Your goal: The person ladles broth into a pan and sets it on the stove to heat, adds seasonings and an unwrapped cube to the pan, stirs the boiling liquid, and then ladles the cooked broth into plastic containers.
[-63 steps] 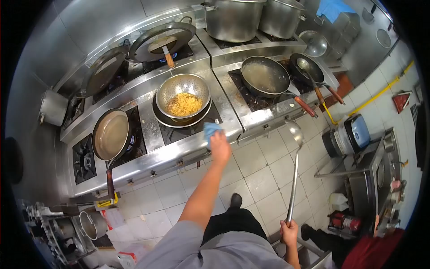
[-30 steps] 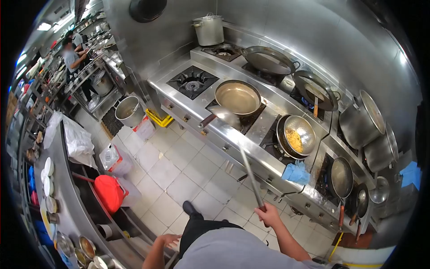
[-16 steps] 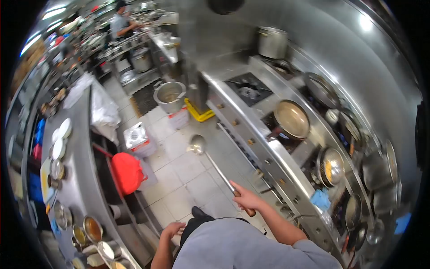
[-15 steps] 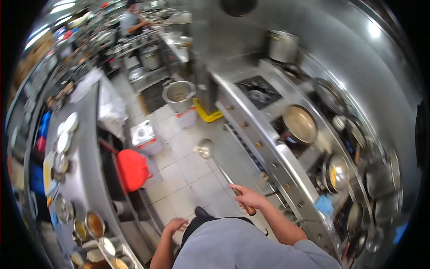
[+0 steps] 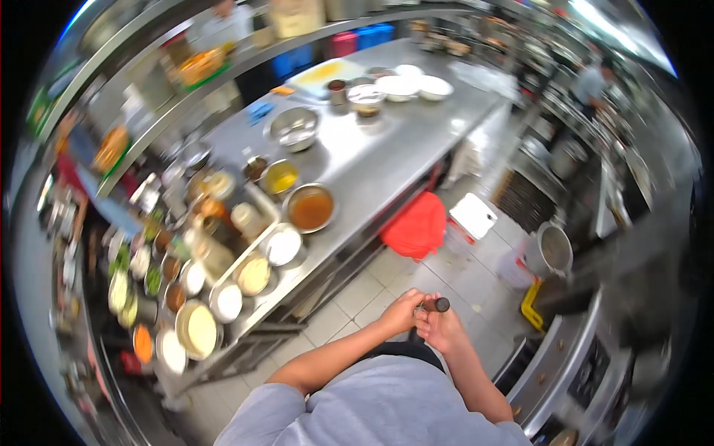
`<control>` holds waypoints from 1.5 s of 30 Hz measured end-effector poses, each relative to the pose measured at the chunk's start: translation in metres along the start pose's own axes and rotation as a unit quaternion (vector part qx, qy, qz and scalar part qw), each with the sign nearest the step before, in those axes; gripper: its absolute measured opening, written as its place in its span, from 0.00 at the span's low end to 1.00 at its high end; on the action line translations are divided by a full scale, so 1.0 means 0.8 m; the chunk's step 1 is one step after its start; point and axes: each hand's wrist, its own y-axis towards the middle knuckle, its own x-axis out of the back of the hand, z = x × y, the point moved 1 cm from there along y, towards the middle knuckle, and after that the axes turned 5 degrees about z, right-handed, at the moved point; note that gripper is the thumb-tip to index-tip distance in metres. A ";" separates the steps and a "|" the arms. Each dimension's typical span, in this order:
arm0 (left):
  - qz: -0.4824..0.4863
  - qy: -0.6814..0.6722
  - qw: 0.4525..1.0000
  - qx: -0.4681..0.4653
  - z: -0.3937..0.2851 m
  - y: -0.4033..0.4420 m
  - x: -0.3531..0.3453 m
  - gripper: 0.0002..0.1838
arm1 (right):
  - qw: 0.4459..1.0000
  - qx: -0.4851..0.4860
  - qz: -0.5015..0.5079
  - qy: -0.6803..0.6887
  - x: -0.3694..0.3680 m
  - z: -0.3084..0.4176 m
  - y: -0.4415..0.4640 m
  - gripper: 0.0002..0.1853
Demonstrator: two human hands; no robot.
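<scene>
Both of my hands meet in front of my waist, around the ladle's brown handle [image 5: 440, 305]. My left hand [image 5: 402, 311] closes on it from the left. My right hand [image 5: 440, 329] holds it from the right and below, fingers curled. The handle's round end points to the right. The ladle's bowl is hidden from this angle. Beyond my hands is a red cover [image 5: 416, 227] low beside the counter.
A steel counter [image 5: 357, 167] runs along my left, with an orange-brown sauce bowl [image 5: 311, 208], white bowls [image 5: 398, 88] and several ingredient tubs [image 5: 199, 331]. At right are a stove [image 5: 554, 372] and a large pot [image 5: 554, 249]. A person [image 5: 590, 83] stands farther back.
My view has turned left from the stove toward the counter. The ladle, earlier held out in my right hand alone, is now drawn in. My left hand has joined on its handle.
</scene>
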 end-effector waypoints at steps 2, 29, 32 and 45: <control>-0.081 0.035 0.992 0.088 0.015 -0.016 0.029 0.22 | 0.997 -0.049 0.050 -0.021 -0.030 0.003 0.038 0.19; -0.881 -0.087 0.447 0.125 -0.184 -0.500 0.061 0.07 | 0.570 0.232 0.304 -0.727 -0.267 -0.158 0.325 0.11; -0.869 -0.089 0.480 0.083 -0.202 -0.524 0.093 0.08 | 0.495 0.347 0.336 -0.722 -0.263 -0.132 0.278 0.10; -0.852 -0.066 0.519 0.019 -0.234 -0.516 0.186 0.12 | 0.564 0.328 0.200 -0.730 -0.266 -0.058 0.297 0.10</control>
